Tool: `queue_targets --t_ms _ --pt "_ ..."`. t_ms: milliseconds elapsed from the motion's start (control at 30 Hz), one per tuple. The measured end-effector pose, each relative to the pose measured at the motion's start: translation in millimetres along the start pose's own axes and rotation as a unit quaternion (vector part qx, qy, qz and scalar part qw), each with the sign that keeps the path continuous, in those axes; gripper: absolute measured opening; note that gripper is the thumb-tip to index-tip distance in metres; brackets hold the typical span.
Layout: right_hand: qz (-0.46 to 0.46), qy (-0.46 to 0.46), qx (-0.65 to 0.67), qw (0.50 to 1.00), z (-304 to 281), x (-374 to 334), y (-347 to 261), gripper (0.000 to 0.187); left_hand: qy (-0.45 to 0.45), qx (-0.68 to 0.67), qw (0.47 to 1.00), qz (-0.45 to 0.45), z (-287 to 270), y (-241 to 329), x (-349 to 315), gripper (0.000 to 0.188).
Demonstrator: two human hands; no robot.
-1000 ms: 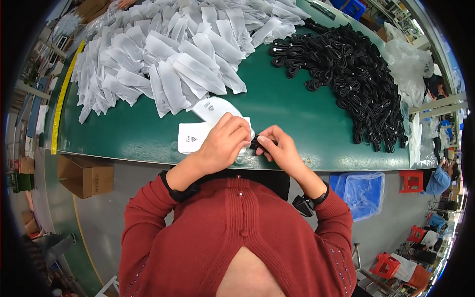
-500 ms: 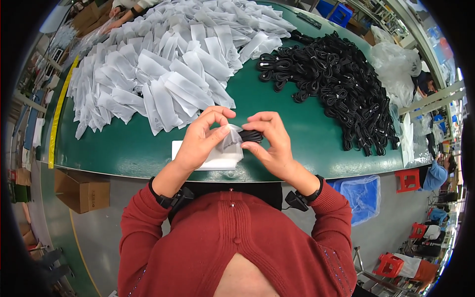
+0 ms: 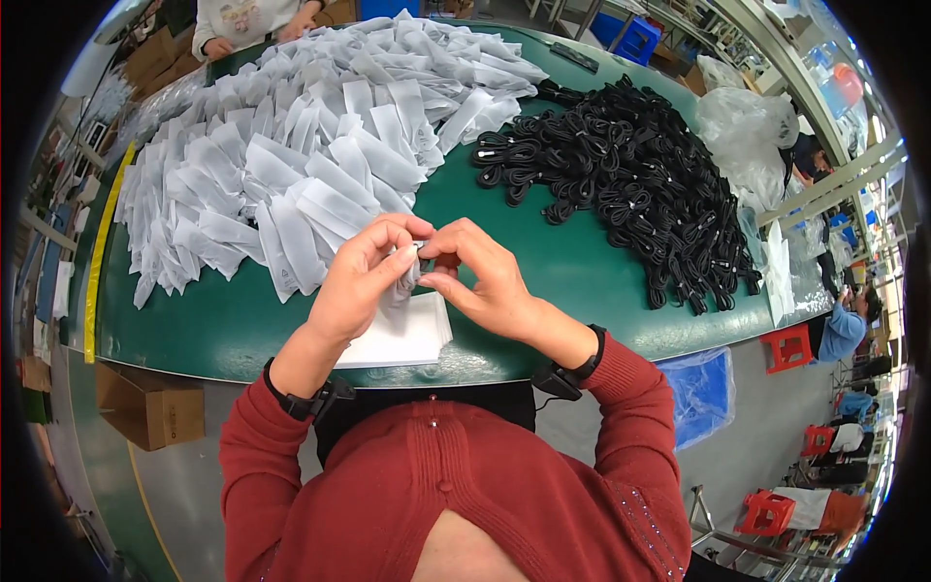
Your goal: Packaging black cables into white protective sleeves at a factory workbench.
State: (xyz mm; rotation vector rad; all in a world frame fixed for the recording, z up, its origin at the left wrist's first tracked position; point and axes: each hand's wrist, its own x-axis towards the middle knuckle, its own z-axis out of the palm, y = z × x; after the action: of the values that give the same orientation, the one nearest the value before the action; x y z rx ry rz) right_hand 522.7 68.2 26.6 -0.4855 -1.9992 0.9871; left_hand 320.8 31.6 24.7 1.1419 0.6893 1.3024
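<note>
My left hand point(image 3: 364, 272) is closed on a small frosted plastic bag point(image 3: 400, 291), gathered up over the stack of flat white bags point(image 3: 402, 339) at the table's near edge. Against the mouth of that bag, my right hand point(image 3: 480, 276) is pinched on the coiled black cable. Little of this coil shows, as the fingers and the bag cover most of it. A big heap of filled frosted bags point(image 3: 320, 145) spreads beyond my left hand. To the right lies a pile of bundled black cables point(image 3: 630, 175).
The green table point(image 3: 223, 339) has a yellow strip point(image 3: 107, 262) along its left side. Below stand a cardboard box point(image 3: 150, 412) and a blue lined bin point(image 3: 700, 393). Clear plastic sheeting point(image 3: 742, 131) lies at right. Another person point(image 3: 247, 24) is across the table.
Both hands have come closer together, and the black coil has gone from plain sight into the bag's mouth. The view has shifted slightly. The person across the table shows more.
</note>
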Motion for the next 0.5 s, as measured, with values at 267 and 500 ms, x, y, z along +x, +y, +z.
queue_targets --t_ms 267,500 --pt "-0.091 -0.015 -0.058 0.994 8.1 5.4 3.5 0.027 0.026 -0.167 0.976 -0.135 2.7 1.0 6.2 0.029" --pt "0.033 0.037 0.081 0.995 -6.0 17.4 13.9 0.013 0.026 -0.166 0.982 -0.087 -24.4 -2.6 3.1 0.028"
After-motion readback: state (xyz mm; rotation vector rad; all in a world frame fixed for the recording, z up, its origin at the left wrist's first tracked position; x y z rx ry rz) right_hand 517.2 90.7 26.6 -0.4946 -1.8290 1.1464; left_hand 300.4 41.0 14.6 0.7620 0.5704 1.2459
